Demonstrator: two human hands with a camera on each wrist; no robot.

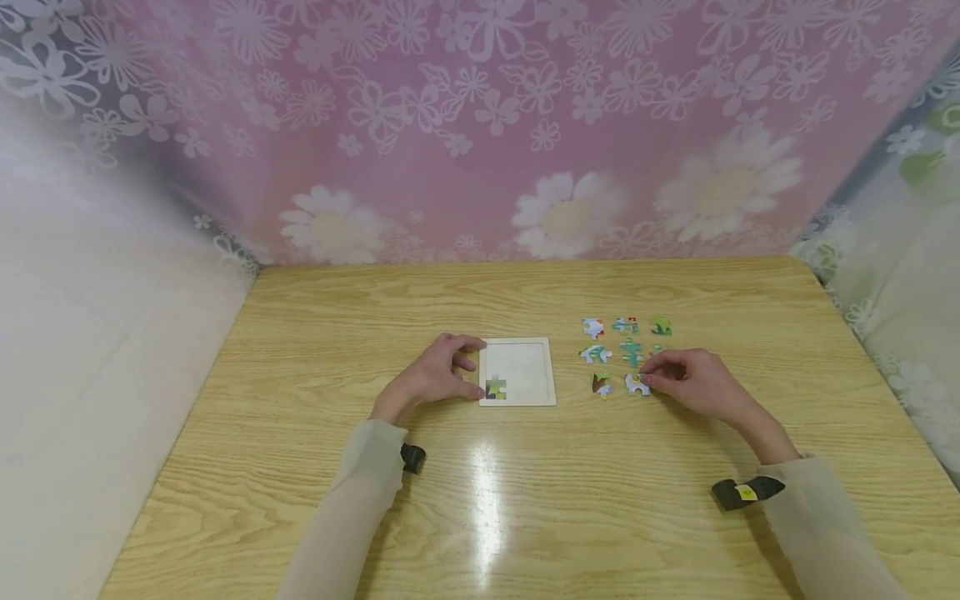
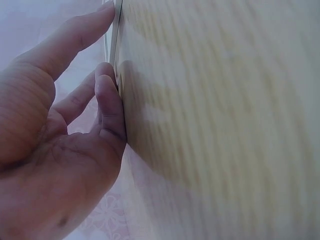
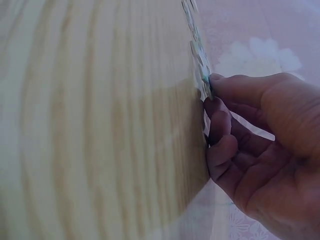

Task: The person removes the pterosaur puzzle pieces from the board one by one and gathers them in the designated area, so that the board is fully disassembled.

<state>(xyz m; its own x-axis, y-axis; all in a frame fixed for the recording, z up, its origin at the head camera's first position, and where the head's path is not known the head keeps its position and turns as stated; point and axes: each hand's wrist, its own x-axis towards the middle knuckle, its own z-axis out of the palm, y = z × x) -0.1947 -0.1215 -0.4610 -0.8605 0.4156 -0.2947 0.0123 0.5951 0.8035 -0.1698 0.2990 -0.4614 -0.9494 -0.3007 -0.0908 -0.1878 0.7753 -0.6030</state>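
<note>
A square white puzzle tray lies flat on the table, with one green and purple puzzle piece in its near left corner. My left hand holds the tray by its left side, thumb at the near corner and index finger at the far one. In the left wrist view the left hand has its thumb on the tray's edge. My right hand pinches a pale blue and white puzzle piece between thumb and finger, low over the table. The right wrist view shows that hand with its other fingers curled.
Several loose puzzle pieces lie in rows right of the tray; the right hand partly covers one. A brown and white piece lies beside the pinched one. Behind the wooden table hangs a pink flowered curtain.
</note>
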